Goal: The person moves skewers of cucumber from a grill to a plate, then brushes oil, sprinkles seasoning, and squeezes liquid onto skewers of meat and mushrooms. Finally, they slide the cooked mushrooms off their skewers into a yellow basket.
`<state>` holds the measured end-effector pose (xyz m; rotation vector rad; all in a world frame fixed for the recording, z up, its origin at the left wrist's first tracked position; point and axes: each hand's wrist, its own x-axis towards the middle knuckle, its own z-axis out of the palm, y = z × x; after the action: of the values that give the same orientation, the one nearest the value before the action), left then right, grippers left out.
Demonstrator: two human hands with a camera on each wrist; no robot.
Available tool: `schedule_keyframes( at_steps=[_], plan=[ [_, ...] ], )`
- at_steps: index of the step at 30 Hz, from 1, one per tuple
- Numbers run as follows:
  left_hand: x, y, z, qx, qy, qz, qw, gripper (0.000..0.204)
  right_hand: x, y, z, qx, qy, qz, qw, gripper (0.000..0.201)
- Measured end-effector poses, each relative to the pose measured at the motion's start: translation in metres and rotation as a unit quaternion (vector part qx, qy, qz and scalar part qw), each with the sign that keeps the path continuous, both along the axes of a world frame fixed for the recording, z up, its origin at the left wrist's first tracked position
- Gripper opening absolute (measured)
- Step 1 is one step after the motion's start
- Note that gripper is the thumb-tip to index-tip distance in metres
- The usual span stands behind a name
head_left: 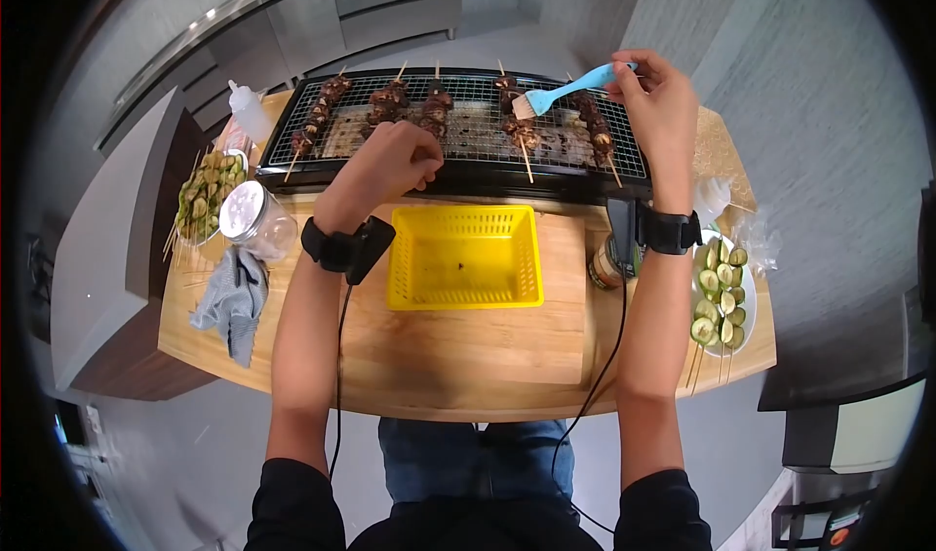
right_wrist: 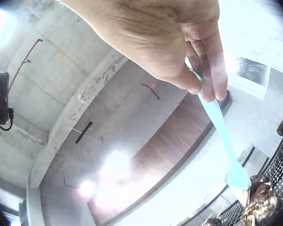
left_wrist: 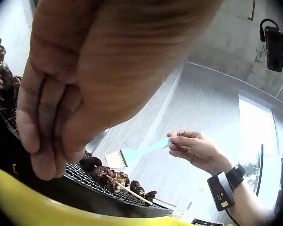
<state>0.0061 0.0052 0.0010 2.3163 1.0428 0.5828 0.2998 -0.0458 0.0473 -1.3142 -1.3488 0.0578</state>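
My right hand pinches the end of a light blue brush between thumb and fingers. The pale bristles are at a meat skewer lying on the black grill; the right wrist view also has the brush reaching down to the browned meat. My left hand hangs over the grill's front edge with loosely bent fingers and nothing visible in them. Other meat skewers lie apart across the wire mesh, one at its left end and one near its right end.
A yellow basket sits on the wooden board in front of the grill. To the left are vegetable skewers, a lidded jar, a squeeze bottle and a grey cloth. Green vegetable skewers on a plate and a can are at the right.
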Motion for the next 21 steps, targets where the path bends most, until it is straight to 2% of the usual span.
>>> schedule_keyframes(
  at_steps=[7, 9, 13, 15, 19, 21],
  plan=[
    [0.007, -0.003, -0.001, 0.027, -0.017, 0.002, 1.000, 0.013, 0.001, -0.001, 0.001, -0.008, -0.004, -0.022, 1.000, 0.015],
    [0.005, -0.004, 0.003, 0.001, 0.011, -0.002, 1.000, 0.014, 0.001, -0.001, 0.001, -0.013, -0.005, -0.030, 0.999, 0.014],
    [0.001, 0.003, -0.007, -0.005, -0.001, -0.005, 1.000, 0.013, 0.001, -0.001, 0.002, -0.008, 0.004, -0.024, 1.000, 0.015],
    [-0.001, 0.005, -0.009, 0.031, 0.039, -0.025, 0.998, 0.012, -0.001, 0.000, 0.002, -0.011, 0.002, -0.020, 1.000, 0.015],
    [-0.004, 0.005, -0.007, 0.037, 0.016, 0.002, 0.999, 0.013, -0.001, -0.001, 0.003, -0.013, -0.006, -0.027, 1.000, 0.015],
    [-0.005, 0.002, -0.003, -0.053, 0.003, 0.036, 0.998, 0.016, -0.002, -0.001, 0.003, -0.013, -0.012, -0.032, 0.999, 0.015]
  ],
)
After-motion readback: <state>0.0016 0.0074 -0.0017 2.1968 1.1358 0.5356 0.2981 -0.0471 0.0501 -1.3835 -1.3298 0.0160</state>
